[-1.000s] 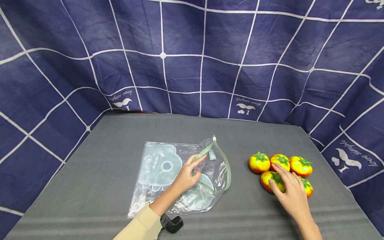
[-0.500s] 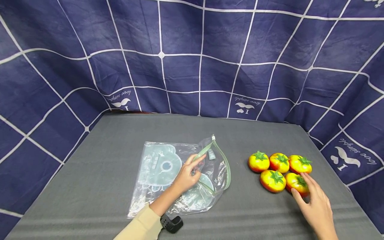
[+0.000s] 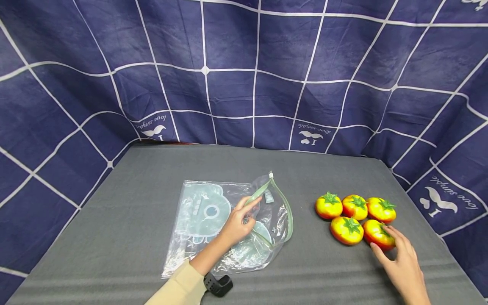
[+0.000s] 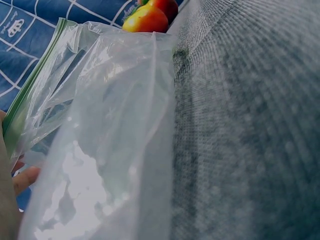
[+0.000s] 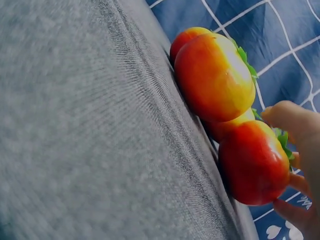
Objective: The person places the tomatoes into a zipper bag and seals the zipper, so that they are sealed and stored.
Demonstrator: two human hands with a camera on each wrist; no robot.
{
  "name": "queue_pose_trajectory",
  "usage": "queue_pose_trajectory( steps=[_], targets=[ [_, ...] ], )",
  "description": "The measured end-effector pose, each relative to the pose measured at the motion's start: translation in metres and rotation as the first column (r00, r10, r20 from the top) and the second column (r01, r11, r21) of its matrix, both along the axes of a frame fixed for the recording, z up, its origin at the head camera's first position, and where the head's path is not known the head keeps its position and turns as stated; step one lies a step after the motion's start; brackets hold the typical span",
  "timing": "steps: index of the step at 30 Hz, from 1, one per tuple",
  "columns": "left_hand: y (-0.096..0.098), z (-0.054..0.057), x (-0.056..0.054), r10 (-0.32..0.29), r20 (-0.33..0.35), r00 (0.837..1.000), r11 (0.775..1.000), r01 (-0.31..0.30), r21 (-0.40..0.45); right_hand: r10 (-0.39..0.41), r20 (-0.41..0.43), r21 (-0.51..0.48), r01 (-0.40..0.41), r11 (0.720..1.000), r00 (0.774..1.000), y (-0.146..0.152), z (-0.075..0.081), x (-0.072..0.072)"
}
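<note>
behind everything hangs the blue gridded curtain [image 3: 232,93], well apart from the work and an unlikely source of trouble. the grey worktop [image 3: 152,169] shows shallow ridges along its near side, so a round thing knocked that way might roll or settle askew. the clear bag [image 3: 207,212] with the pale blue print lies on it, mouth gaping toward the fruit; being thin film, it could slump or slide if its raised edge were let go. that edge is pinched by the left hand [image 3: 238,222], its fingers gripping near the green strip [image 3: 292,222], so a slackened hold would probably make the mouth collapse. the right hand [image 3: 404,262] is loosely curved, its fingers touching the front right fruit [image 3: 375,233] without clasping it; lifting with so light a touch may let that glossy skin slip. this fruit sits to the right of the bag, just beside the front left fruit [image 3: 346,231] and near the three rear fruits [image 3: 355,206], so a sideways nudge might scatter the cluster. smallest of all, the white slider [image 3: 271,175] at the far end of the strip could snag something passing through the mouth.
</note>
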State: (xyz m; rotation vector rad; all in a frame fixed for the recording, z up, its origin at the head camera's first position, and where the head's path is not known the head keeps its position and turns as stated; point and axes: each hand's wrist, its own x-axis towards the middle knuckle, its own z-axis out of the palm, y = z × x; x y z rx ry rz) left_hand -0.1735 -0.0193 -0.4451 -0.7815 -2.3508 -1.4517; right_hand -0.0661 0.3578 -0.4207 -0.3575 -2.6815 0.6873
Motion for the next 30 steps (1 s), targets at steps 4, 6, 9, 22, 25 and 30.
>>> queue_pose_trajectory(
  steps=[4,6,9,22,25,30],
  targets=[
    [0.000,0.000,0.000,0.005,0.000,1.000,1.000,-0.005,-0.003,0.032,-0.071,0.006,-0.032,0.999,0.997,0.001,-0.005,-0.002],
    [0.000,0.000,0.000,0.004,-0.001,1.000,1.000,-0.004,-0.002,0.042,-0.099,0.008,-0.041,0.999,0.994,0.000,-0.006,-0.002],
    [0.001,0.000,0.000,0.005,-0.001,1.000,1.000,-0.005,-0.001,0.054,-0.148,-0.003,-0.055,0.998,0.987,0.000,-0.009,-0.003],
    [-0.001,0.002,0.001,-0.005,0.016,1.000,1.000,0.005,0.003,-0.117,-0.156,-0.054,0.110,0.992,0.981,-0.006,-0.008,-0.007],
    [0.000,0.002,0.002,-0.003,0.013,1.000,1.000,0.003,0.005,-0.151,-0.117,-0.039,0.147,0.988,0.982,-0.007,-0.004,-0.007],
    [0.000,0.002,0.002,-0.011,0.011,1.000,1.000,0.011,0.002,-0.177,-0.066,-0.015,0.176,0.984,0.982,-0.006,0.004,-0.002]
  ],
)
